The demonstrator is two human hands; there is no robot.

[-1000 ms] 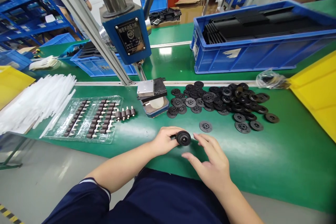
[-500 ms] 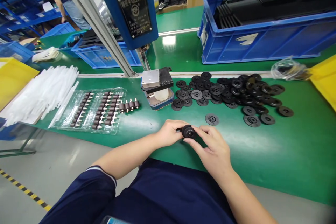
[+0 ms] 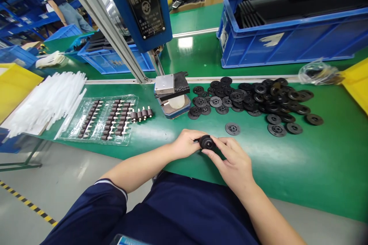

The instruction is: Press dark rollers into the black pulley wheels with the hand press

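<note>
Over the front of the green table, my left hand point(image 3: 186, 144) and my right hand point(image 3: 233, 159) grip a round black plastic part point(image 3: 206, 142) from either side. Its stepped round face with a small centre hub points toward me. Thumb and fingers of both hands are closed on its rim, and what lies behind it is hidden. Just beyond my right hand lies a single flat black disc point(image 3: 232, 128). A heap of black discs point(image 3: 258, 101) spreads behind it. A blue hand press point(image 3: 148, 11) stands ahead, with a metal block point(image 3: 165, 84) at its base.
At left, a clear plastic tray point(image 3: 94, 118) carries rows of brown rollers with pale shafts, and several more rollers point(image 3: 141, 114) stand beside it. White strips point(image 3: 43, 99) lie further left. A blue crate point(image 3: 287, 42) stands behind the discs. A person point(image 3: 59, 2) is in the left background.
Both hands keep the same hold on the black part, which shows almost no movement. The person in the background has shifted slightly. My view has tilted a little.
</note>
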